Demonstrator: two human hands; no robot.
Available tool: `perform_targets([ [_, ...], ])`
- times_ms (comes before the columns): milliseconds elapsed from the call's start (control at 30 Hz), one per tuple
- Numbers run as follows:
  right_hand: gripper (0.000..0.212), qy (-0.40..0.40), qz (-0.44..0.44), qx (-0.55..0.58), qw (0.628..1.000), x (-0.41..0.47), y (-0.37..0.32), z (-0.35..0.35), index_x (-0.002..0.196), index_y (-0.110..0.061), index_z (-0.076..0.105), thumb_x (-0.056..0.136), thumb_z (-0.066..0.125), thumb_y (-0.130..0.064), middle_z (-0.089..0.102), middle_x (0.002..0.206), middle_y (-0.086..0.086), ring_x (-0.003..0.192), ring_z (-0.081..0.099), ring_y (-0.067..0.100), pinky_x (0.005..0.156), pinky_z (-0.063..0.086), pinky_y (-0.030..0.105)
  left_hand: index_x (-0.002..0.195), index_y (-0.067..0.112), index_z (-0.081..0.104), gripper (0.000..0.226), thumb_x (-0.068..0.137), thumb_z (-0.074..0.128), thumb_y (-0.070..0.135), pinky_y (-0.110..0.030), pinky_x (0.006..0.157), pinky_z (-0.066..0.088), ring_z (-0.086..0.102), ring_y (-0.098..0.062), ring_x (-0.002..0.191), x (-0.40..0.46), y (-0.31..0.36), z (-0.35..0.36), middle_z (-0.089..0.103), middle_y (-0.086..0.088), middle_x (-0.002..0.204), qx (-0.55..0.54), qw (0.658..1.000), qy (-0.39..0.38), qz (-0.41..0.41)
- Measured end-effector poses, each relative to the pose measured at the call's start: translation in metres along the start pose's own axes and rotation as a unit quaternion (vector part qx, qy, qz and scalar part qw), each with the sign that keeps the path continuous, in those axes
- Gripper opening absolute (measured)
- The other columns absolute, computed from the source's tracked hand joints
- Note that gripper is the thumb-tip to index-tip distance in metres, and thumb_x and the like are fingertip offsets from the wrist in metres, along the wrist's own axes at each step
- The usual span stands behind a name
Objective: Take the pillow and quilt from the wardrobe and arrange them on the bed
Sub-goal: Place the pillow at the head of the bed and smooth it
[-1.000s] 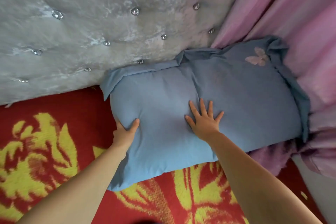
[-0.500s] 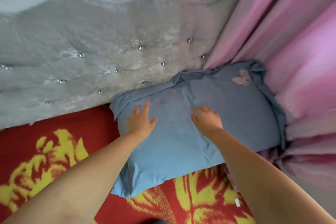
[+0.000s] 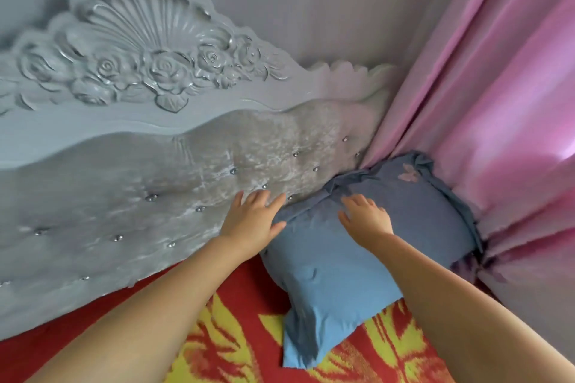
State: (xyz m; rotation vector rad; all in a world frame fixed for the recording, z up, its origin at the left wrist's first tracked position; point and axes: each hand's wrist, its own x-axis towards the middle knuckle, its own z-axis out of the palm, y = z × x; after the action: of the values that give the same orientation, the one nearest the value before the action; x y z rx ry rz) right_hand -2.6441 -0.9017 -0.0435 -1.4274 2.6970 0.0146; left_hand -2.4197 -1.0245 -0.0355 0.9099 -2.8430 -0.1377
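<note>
A big grey headboard (image 3: 161, 183) with carved roses stands at the top of the bed (image 3: 249, 339), which has a red and yellow cover. A pink curtain (image 3: 485, 96) hangs on the right. The blue pillow (image 3: 357, 258) lies in the corner, against the headboard and the curtain. The left hand (image 3: 252, 221) is flat and open at the pillow's left corner. The right hand (image 3: 367, 216) lies open on top of the pillow, holding nothing
</note>
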Motion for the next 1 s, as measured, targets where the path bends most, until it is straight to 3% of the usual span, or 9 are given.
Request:
perform_targets([
  [133,0.049,0.012,0.040,0.018,0.999,-0.019,-0.040,-0.043,0.143,-0.021,0.036,0.098,0.039,-0.041,0.041,0.144,0.006,0.129,0.042,0.030,0.099,0.040,0.044,0.147,0.027,0.028,0.060,0.093,0.043,0.050,-0.048,0.111,0.028,0.038,-0.027,0.134,0.010,-0.031,-0.056,0.044,-0.007,0.143,0.034,0.999,-0.015,0.004],
  [333,0.056,0.077,0.144,0.019,0.986,-0.066,0.001,-0.087,0.148,-0.025,0.026,0.098,0.036,-0.048,0.032,0.151,0.005,0.134,0.035,0.029,0.102,0.036,0.044,0.148,0.023,0.024,0.063,0.094,0.043,0.049,-0.048,0.111,0.027,0.038,-0.030,0.133,0.056,0.078,-0.066,0.041,-0.009,0.144,0.018,0.985,-0.066,0.160],
  [500,0.065,0.047,0.229,0.008,0.972,-0.105,0.054,-0.086,0.152,-0.029,0.012,0.097,0.036,-0.052,0.004,0.162,0.004,0.147,0.012,0.027,0.109,0.030,0.046,0.149,0.023,0.022,0.065,0.093,0.044,0.048,-0.047,0.110,0.029,0.039,-0.031,0.130,0.059,0.134,-0.062,0.041,-0.010,0.142,0.024,0.982,-0.070,0.176],
  [600,0.065,0.049,0.219,0.026,0.974,-0.119,0.064,-0.082,0.153,-0.030,0.009,0.097,0.036,-0.052,0.002,0.162,0.003,0.148,0.008,0.025,0.113,0.024,0.049,0.150,0.022,0.018,0.066,0.094,0.044,0.047,-0.048,0.112,0.028,0.037,-0.031,0.132,0.055,0.153,-0.068,0.038,-0.010,0.145,0.049,0.984,-0.065,0.159],
  [767,0.063,0.016,0.145,0.012,0.989,-0.163,0.071,-0.075,0.153,-0.029,0.007,0.099,0.035,-0.047,-0.002,0.162,0.003,0.149,0.004,0.025,0.115,0.018,0.053,0.150,0.026,0.018,0.064,0.095,0.043,0.048,-0.051,0.115,0.024,0.035,-0.030,0.135,0.004,0.193,-0.066,0.035,-0.011,0.148,0.033,0.995,-0.080,0.048],
  [1000,0.061,0.043,0.050,-0.029,0.997,-0.204,0.098,-0.132,0.153,-0.026,0.012,0.099,0.034,-0.045,0.001,0.162,0.003,0.148,0.006,0.025,0.117,0.015,0.054,0.148,0.025,0.024,0.061,0.095,0.043,0.048,-0.050,0.112,0.028,0.039,-0.031,0.133,-0.029,0.225,-0.098,0.038,-0.010,0.146,0.015,0.999,-0.028,-0.025],
])
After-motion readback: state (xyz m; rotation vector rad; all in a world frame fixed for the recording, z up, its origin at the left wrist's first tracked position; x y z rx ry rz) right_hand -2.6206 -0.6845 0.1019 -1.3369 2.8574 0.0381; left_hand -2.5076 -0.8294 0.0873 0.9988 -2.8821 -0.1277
